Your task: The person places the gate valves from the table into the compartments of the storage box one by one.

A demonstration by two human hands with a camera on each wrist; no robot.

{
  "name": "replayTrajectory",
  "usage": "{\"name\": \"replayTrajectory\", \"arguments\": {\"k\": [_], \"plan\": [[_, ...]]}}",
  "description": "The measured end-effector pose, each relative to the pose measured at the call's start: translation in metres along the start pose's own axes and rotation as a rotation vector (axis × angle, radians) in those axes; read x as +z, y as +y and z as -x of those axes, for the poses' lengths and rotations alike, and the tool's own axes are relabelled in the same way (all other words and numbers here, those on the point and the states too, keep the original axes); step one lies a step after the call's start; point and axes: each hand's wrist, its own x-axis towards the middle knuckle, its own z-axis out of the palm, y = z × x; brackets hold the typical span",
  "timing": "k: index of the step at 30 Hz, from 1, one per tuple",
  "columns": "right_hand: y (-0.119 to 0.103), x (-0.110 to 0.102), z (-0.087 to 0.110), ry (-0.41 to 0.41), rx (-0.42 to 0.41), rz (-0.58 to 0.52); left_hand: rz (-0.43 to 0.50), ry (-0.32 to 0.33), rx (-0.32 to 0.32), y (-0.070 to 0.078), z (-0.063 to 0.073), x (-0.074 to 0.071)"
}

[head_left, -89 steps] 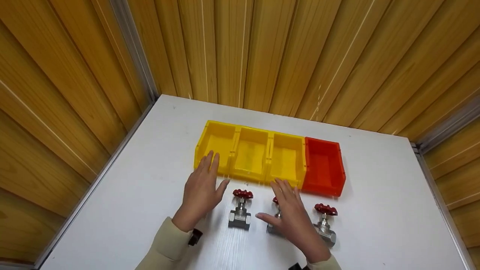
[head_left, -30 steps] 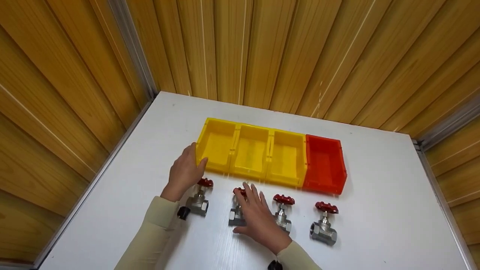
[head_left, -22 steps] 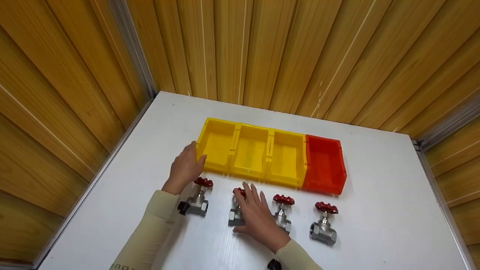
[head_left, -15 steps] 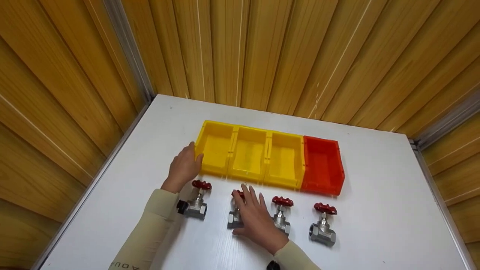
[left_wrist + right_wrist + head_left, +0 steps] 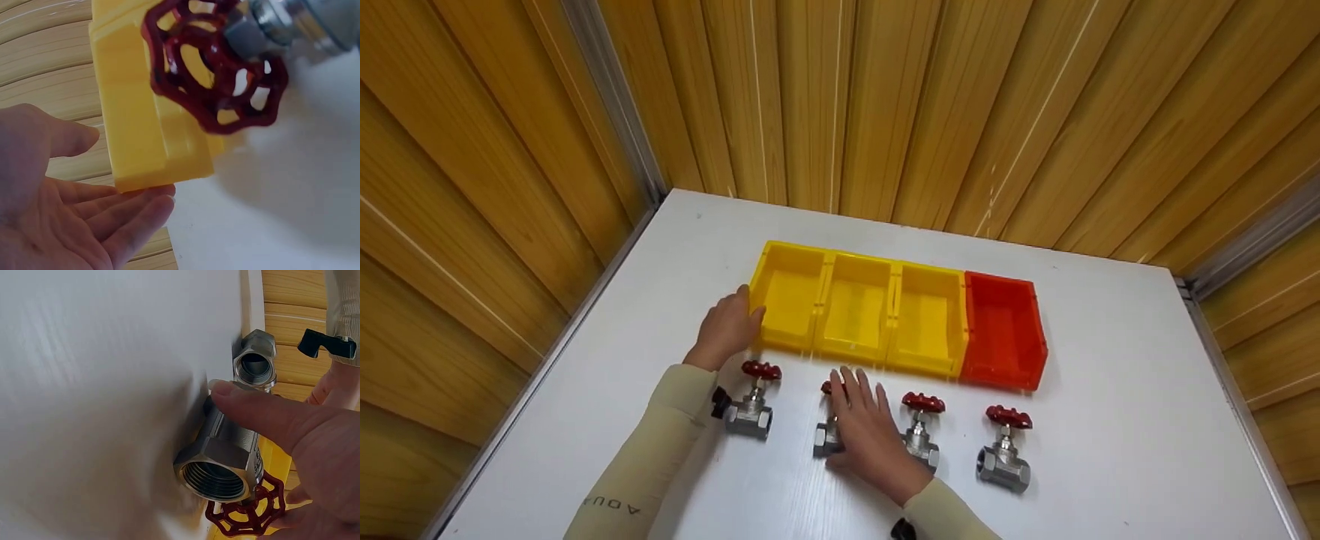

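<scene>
My left hand lies along the outer left side of the leftmost yellow bin. In the left wrist view its fingers reach to the bin's wall, with the thumb held apart. A gate valve with a red handwheel stands beside that wrist. My right hand, fingers extended and spread, hovers over a second valve, hiding much of it, and partly covers a third valve. In the right wrist view the thumb overlaps a threaded valve body.
Yellow bins and a red bin stand side by side in a row on the white table. Another valve stands in front of the red one. Wood-panelled walls enclose the table at back and sides.
Over three seconds my left hand moved left from the leftmost bin's front to its outer side, and my right hand moved left, uncovering the third and rightmost valves. Lately both barely move.
</scene>
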Motion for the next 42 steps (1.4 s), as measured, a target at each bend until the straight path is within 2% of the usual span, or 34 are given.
{"name": "replayTrajectory", "arguments": {"k": [6,19,24,29,35,42], "plan": [[0.0,0.002,-0.001,0.019,-0.006,0.063,-0.022,0.006,0.03,-0.004,-0.011,0.0],[0.002,0.007,-0.003,-0.006,0.004,0.059,-0.097,-0.019,-0.045,-0.016,-0.028,0.005],[0.002,0.006,-0.005,-0.008,0.012,0.059,-0.106,-0.018,-0.038,-0.018,-0.031,0.006],[0.003,0.005,-0.006,0.029,-0.01,0.11,-0.138,-0.026,-0.025,-0.018,-0.034,0.007],[0.005,0.008,-0.007,0.128,-0.075,0.24,-0.168,-0.038,-0.042,-0.017,-0.036,0.01],[0.008,0.007,-0.009,0.111,-0.087,0.187,-0.143,-0.071,-0.087,-0.016,-0.037,0.016]]}}
